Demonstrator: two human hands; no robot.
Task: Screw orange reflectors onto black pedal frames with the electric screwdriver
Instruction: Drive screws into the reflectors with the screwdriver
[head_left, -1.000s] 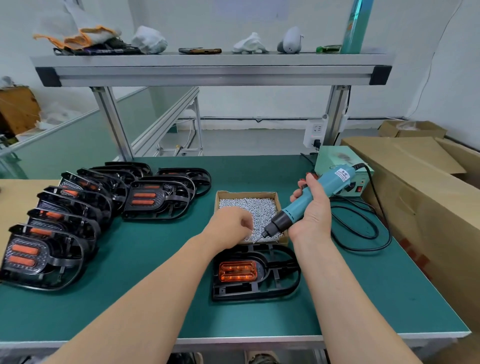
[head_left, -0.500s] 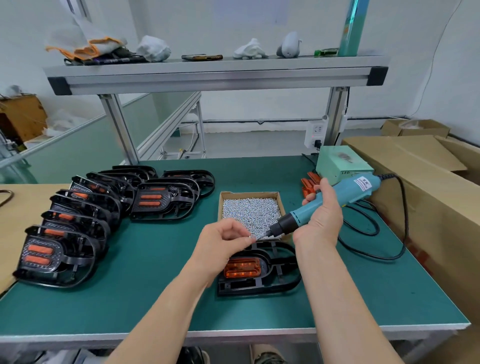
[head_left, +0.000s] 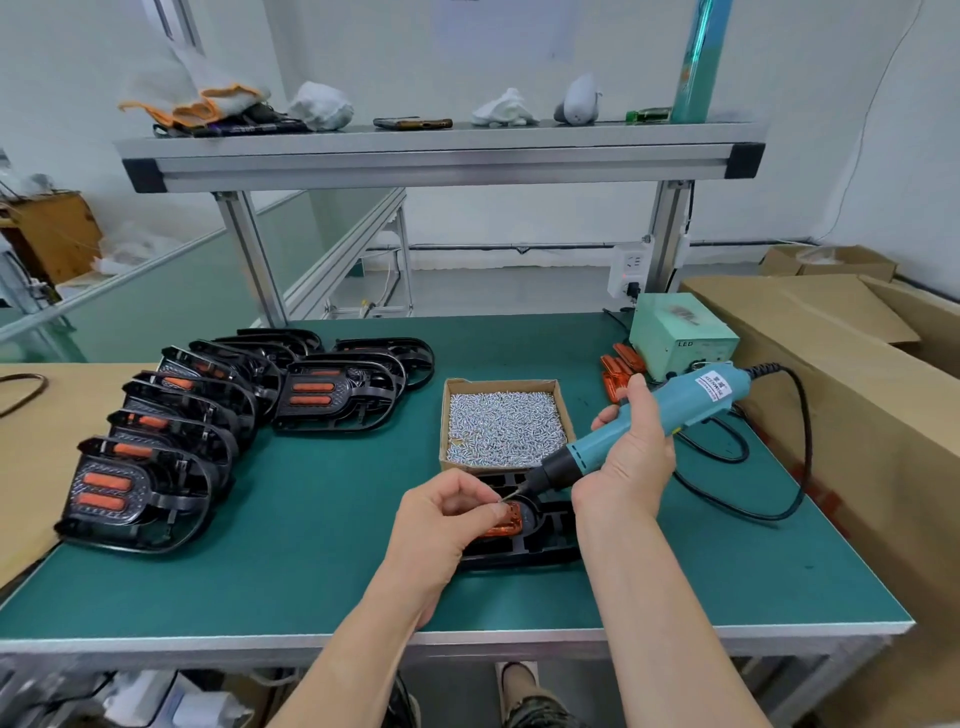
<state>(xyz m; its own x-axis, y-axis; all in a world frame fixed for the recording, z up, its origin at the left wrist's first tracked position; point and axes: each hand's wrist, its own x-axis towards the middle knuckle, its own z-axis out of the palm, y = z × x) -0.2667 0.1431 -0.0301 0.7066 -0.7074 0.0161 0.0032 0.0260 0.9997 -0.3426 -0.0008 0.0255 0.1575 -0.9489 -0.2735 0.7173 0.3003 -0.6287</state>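
1. On the green bench mat (head_left: 311, 571), far left: a row of finished pedals (head_left: 156, 467), overlapping, orange inserts showing. A second group lies behind them toward the middle.
2. Centre: an open screw box (head_left: 563, 410), filled with small silver screws (head_left: 501, 426).
3. Right rear: a pale green power unit (head_left: 680, 332). Loose orange reflector spares (head_left: 618, 371) lie just beside it.
4. A black cord (head_left: 800, 441) loops from the tool's back end across the mat on the right.
5. Brown cartons (head_left: 831, 364) stand against the bench's right edge. The shelf (head_left: 436, 156) overhead carries gloves, rags and a phone.
6. Work piece: a black frame (head_left: 540, 540) lies flat on the mat just beside the box's near wall. The reflector (head_left: 501, 525) sits in its left part. Both hands cover much of it.
7. The right hand (head_left: 628, 462) is wrapped round the teal screwdriver (head_left: 649, 421) at mid-body, with the fingers curled over the barrel. The tool is tilted, nose down and to the left, tail up and to the right.
8. The bit (head_left: 511, 493) ends above the reflector's far edge. Contact with it cannot be judged.
9. The left hand (head_left: 447, 519) is above the frame's left side, fingers curled. Thumb and forefinger pinch together at the bit's tip.
10. Whether a screw sits in that pinch is too small to tell.
11. Both forearms reach in from the near edge, the left one crossing toward the centre.
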